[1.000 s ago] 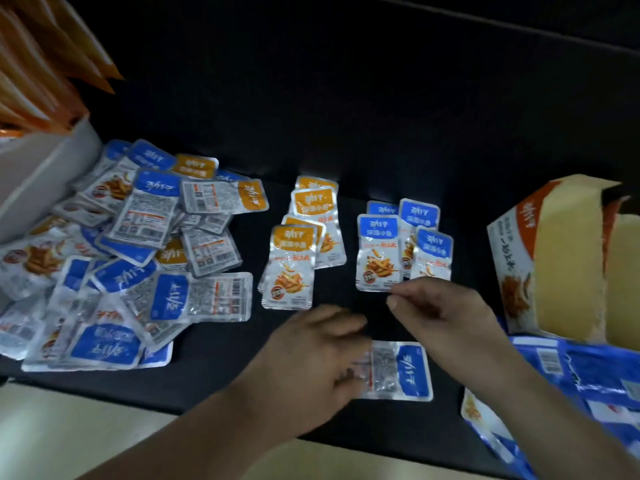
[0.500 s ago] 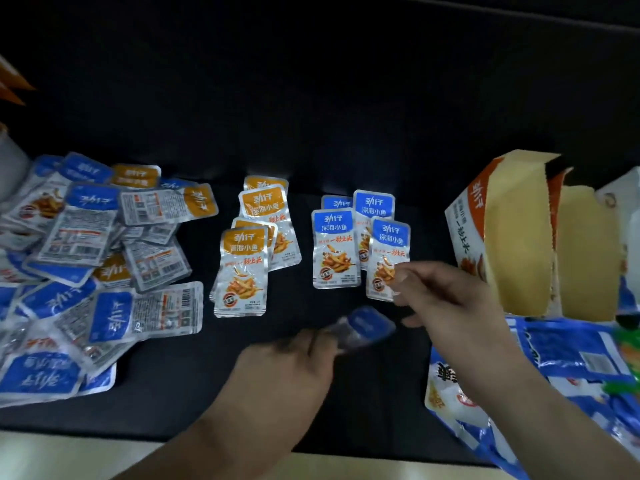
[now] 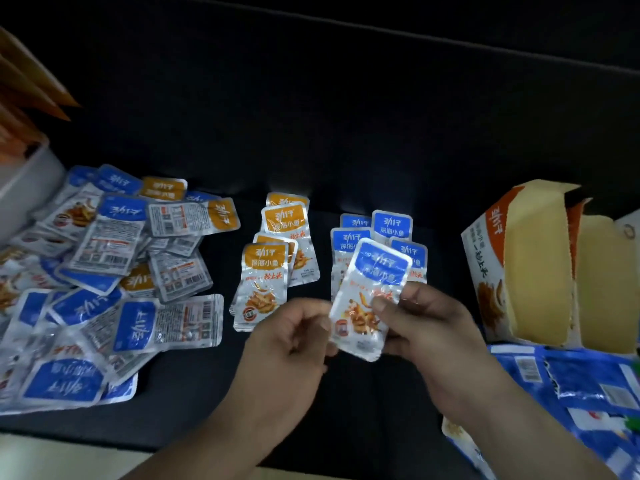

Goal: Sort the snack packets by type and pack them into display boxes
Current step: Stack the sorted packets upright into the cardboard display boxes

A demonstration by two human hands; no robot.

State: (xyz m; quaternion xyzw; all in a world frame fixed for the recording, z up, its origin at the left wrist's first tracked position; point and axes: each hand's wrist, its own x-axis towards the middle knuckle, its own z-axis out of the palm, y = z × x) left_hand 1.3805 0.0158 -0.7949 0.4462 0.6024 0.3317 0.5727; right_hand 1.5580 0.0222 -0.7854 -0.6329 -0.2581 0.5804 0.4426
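Both grips clamped on blue packet point(image 3: 378, 271): left hand point(image 3: 291, 337), right hand point(image 3: 427, 327); long axis near-upright, header up.

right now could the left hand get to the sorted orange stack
Probably yes: the orange stack lies just beyond the left hand, nothing between them. That hand seems to grip the blue packet, shared with the right hand, so it should let go first.
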